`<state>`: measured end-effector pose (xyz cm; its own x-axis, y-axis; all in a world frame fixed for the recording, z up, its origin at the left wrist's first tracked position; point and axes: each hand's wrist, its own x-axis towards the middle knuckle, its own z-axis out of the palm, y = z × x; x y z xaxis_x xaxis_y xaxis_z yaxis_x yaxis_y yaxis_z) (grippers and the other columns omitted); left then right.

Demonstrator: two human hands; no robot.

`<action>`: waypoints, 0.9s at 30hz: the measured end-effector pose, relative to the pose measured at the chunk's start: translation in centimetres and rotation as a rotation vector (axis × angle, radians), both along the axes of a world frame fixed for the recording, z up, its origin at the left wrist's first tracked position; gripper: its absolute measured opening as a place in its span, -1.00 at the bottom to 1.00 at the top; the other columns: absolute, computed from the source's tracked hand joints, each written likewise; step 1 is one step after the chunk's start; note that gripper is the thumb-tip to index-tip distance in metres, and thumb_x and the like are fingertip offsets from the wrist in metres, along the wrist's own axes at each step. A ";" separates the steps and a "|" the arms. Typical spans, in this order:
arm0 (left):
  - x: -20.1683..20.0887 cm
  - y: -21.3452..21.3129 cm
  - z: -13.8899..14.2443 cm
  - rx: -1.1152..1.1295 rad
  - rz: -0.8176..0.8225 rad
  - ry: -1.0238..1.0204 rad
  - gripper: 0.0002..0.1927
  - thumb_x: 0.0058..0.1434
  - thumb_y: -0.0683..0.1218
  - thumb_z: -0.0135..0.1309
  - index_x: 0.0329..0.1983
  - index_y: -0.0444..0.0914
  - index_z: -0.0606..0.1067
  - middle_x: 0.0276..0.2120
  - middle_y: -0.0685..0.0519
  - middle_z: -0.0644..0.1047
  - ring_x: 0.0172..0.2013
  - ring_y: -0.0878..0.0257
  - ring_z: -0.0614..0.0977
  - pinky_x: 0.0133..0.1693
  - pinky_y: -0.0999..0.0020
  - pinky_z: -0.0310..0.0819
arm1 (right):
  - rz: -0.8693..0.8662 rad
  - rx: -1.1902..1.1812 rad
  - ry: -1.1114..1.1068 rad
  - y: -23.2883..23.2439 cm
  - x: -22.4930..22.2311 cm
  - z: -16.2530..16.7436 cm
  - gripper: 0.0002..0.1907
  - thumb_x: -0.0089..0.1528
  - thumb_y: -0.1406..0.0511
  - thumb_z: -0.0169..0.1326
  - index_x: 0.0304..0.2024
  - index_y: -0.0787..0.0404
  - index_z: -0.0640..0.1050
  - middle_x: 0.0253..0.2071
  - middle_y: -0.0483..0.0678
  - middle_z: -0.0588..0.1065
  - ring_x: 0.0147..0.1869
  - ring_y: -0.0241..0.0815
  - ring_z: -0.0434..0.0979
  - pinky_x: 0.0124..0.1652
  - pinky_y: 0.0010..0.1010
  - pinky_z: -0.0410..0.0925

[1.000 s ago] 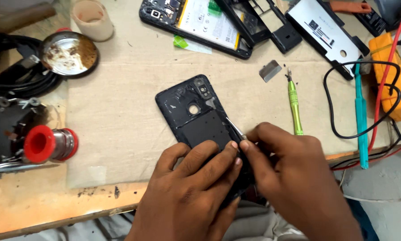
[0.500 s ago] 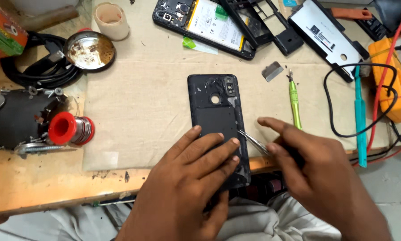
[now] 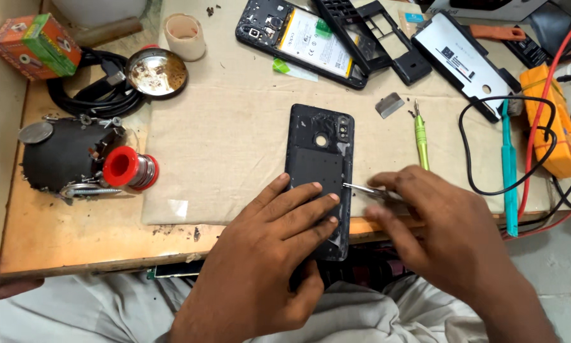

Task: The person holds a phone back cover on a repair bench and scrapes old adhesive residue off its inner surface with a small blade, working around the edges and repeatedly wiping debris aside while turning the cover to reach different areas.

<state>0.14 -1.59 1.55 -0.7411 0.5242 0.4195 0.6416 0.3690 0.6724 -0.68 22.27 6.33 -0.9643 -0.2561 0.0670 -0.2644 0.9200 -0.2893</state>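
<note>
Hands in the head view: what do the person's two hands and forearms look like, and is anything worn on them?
Both the left hand and the right hand are bare: no gloves, rings, watch or bands show. The forearms are uncovered as far as the frame's lower edge, with no sleeve in view. Fingernails are short and unpainted. The right hand is slightly motion-blurred, so fine detail there is hard to tell.

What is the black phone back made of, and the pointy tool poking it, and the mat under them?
The phone back looks like matte black plastic: dull, with moulded cut-outs. The tool in the right hand seems to be bare metal, since it is thin and shines silvery. The mat looks like woven beige cloth, with a rough, fabric-like surface.
</note>
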 end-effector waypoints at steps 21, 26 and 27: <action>0.0 0.2 -0.2 0.008 0.027 0.018 -0.51 -0.11 -0.16 0.13 -0.04 -0.35 0.62 0.15 -0.11 0.58 0.31 0.00 0.48 0.42 -0.07 0.14 | 0.133 0.156 0.141 0.4 -2.3 0.5 -0.85 0.16 0.25 0.23 -0.25 0.14 0.68 -0.33 -0.08 0.60 -0.33 -0.06 0.63 -0.35 -0.24 0.43; -0.1 0.1 -0.2 -0.002 0.022 0.027 -0.51 -0.11 -0.16 0.13 -0.04 -0.35 0.62 0.15 -0.11 0.58 0.31 0.00 0.48 0.42 -0.07 0.13 | 0.074 -0.022 -0.070 0.5 -3.0 0.9 -0.78 0.14 0.25 0.23 -0.19 0.18 0.65 -0.32 -0.11 0.61 -0.35 -0.12 0.64 -0.36 -0.32 0.46; -0.1 0.1 -0.2 0.000 0.023 0.028 -0.51 -0.11 -0.16 0.13 -0.04 -0.35 0.62 0.15 -0.11 0.58 0.32 0.00 0.48 0.42 -0.07 0.13 | 0.088 -0.063 -0.114 0.6 -3.2 1.1 -0.75 0.10 0.23 0.25 -0.20 0.19 0.64 -0.34 -0.10 0.60 -0.36 -0.13 0.63 -0.37 -0.34 0.46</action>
